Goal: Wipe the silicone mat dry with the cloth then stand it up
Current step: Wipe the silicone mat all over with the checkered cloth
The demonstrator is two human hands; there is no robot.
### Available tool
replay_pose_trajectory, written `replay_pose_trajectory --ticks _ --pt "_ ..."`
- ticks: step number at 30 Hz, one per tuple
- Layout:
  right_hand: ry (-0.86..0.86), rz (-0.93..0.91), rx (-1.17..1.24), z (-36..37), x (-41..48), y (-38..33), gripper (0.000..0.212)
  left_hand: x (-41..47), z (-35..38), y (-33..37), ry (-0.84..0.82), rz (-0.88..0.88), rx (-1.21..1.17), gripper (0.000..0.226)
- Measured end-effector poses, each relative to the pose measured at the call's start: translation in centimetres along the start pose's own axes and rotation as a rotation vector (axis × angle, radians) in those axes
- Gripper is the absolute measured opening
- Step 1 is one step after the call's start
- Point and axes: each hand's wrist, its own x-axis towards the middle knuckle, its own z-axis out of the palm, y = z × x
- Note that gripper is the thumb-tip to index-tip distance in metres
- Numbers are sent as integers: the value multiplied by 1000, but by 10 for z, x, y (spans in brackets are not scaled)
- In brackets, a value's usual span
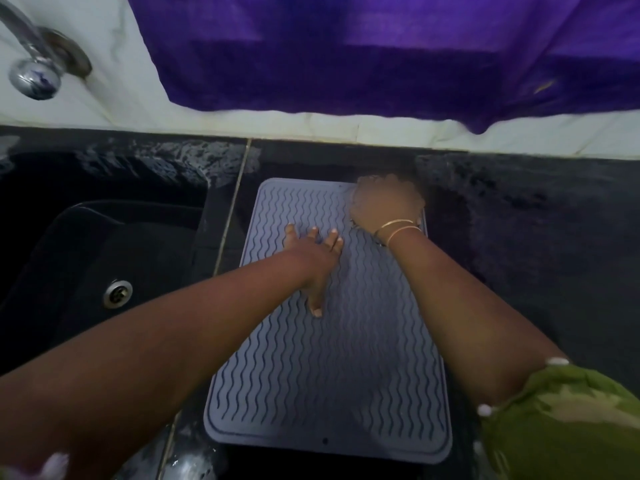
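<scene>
A grey silicone mat [346,375] with wavy ridges lies flat on the black counter [526,230], long side running away from me. My left hand [313,258] rests palm down on its far half, fingers spread, holding nothing. My right hand [384,202], with thin bangles at the wrist, is curled over the mat's far right corner and is blurred. Only small dark scraps of the cloth [354,222] peek out from under that palm; the rest of it is hidden.
A black sink [86,216] with a metal drain [117,293] sits left of the mat. A chrome tap [34,64] is mounted on the white tiled wall at top left. A large purple fabric [346,57] hangs on the wall behind the counter.
</scene>
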Motion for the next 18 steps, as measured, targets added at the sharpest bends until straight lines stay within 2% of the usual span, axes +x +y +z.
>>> replay_pose_trajectory --ticks 4,7,11,18 --pt "-10 -76 7 -4 -25 -2 47 1 3 -2 -3 9 -59 136" --pt "-27 -134 39 0 -71 3 49 1 4 -3 10 22 -75 136" --pt "62 -195 28 7 -109 1 46 2 5 -1 22 22 -87 135" --pt "111 -176 62 1 -20 7 40 2 2 2 -12 17 -59 137"
